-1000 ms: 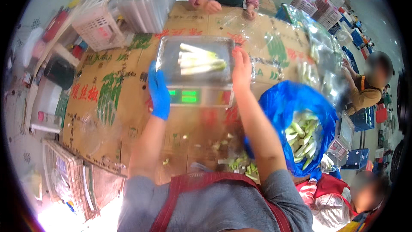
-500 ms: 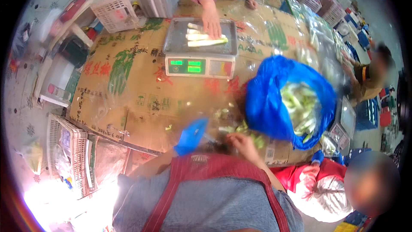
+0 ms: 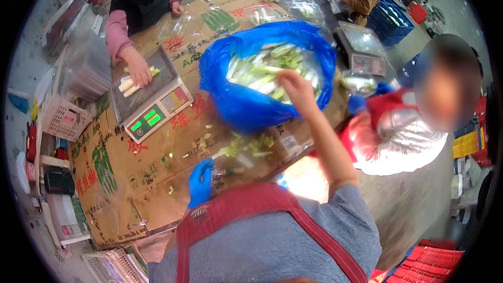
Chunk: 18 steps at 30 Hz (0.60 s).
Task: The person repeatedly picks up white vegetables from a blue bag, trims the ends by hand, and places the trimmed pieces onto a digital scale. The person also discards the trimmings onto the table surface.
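My right hand (image 3: 299, 92) is bare and reaches over the open blue plastic bag (image 3: 236, 107). Its fingers are closed on the end of a pale green-white vegetable stalk (image 3: 271, 69) above several similar stalks in the bag. My left hand (image 3: 200, 182), in a blue glove, is low over the cardboard-covered table close to my apron. Its fingers are bent together, and what they hold, if anything, is unclear. Just right of it lies a small slim object (image 3: 230, 171), too blurred to name. Green leaf trimmings (image 3: 246, 145) are scattered beyond it.
Across the table, a co-worker's hand (image 3: 138, 71) rests on stalks on a digital scale (image 3: 157, 112). Clear plastic trays (image 3: 94, 68) are stacked at the left. On the right, a gloved co-worker (image 3: 387, 126) sits close, near a second scale (image 3: 361, 47).
My right hand has moved from the table up over the blue bag and closed on a stalk. My left hand has drawn closer to my body. The whole view has swung to the right.
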Available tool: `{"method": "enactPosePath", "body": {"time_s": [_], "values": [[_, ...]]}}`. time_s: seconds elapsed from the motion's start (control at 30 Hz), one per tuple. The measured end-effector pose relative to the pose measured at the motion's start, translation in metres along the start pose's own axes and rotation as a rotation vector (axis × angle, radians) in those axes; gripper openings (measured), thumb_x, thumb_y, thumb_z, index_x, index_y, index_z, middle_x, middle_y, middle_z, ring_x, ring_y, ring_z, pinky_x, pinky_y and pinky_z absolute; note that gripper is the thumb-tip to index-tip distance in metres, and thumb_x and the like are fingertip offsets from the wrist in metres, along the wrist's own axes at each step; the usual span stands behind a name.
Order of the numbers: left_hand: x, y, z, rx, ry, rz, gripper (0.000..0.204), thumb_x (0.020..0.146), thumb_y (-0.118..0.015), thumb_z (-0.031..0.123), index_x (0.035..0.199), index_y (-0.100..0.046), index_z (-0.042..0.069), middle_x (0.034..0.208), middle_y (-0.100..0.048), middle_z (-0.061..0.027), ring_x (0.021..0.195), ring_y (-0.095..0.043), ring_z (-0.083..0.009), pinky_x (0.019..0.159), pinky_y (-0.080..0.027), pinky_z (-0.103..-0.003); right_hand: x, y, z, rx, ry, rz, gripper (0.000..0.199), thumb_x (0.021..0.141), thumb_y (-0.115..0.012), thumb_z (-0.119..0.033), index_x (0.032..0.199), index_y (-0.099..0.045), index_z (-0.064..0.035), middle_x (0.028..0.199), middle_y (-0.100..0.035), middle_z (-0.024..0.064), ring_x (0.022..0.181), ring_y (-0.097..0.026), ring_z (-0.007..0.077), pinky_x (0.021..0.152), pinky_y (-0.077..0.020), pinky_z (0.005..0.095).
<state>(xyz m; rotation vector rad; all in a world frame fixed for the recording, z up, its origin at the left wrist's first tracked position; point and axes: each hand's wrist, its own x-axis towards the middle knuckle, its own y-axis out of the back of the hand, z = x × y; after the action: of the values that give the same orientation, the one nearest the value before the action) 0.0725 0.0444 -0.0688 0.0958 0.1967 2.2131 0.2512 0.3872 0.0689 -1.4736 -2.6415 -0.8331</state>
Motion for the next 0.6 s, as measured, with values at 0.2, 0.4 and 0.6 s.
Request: {"method": "enactPosePath", "body": {"time_s": [0.2,0.4,0.6], "values": [[0.003,0.0,-0.003,0.128,-0.053,-0.115,0.029,0.099,-0.051,0.004,0.126,-0.059,0.0,0.113,-0.066,-0.0127,0.101,-0.065,-0.0197,0.09,-0.051,-0.033,0.098,-0.051,0.133,-0.498,0.152,-0.053,0.041,0.08,-0.063,-0.009,0.12,-0.063,-0.0072,0.114,-0.063,0.016,0.113,-0.056,0.0374,0.094,-0.0465,0.0438],[-0.012,0.023,-0.021,0.032,0.012,0.036,0.028,0.097,-0.051,0.002,0.123,-0.06,0.0,0.109,-0.068,-0.0114,0.099,-0.065,-0.0196,0.09,-0.05,-0.032,0.084,-0.067,0.133,-0.848,0.252,-0.069,0.039,0.075,-0.061,-0.011,0.113,-0.069,-0.0184,0.1,-0.061,0.0142,0.1,-0.055,0.0344,0.087,-0.0466,0.0439],[-0.008,0.024,-0.03,-0.14,0.158,0.112,0.027,0.097,-0.052,0.001,0.123,-0.06,-0.001,0.113,-0.066,-0.0092,0.103,-0.064,-0.0186,0.092,-0.05,-0.031,0.083,-0.033,0.095,-0.428,0.337,-0.212,0.032,0.078,-0.059,-0.012,0.107,-0.071,-0.0156,0.099,-0.059,0.0154,0.098,-0.057,0.0367,0.085,-0.0475,0.0457]]}}
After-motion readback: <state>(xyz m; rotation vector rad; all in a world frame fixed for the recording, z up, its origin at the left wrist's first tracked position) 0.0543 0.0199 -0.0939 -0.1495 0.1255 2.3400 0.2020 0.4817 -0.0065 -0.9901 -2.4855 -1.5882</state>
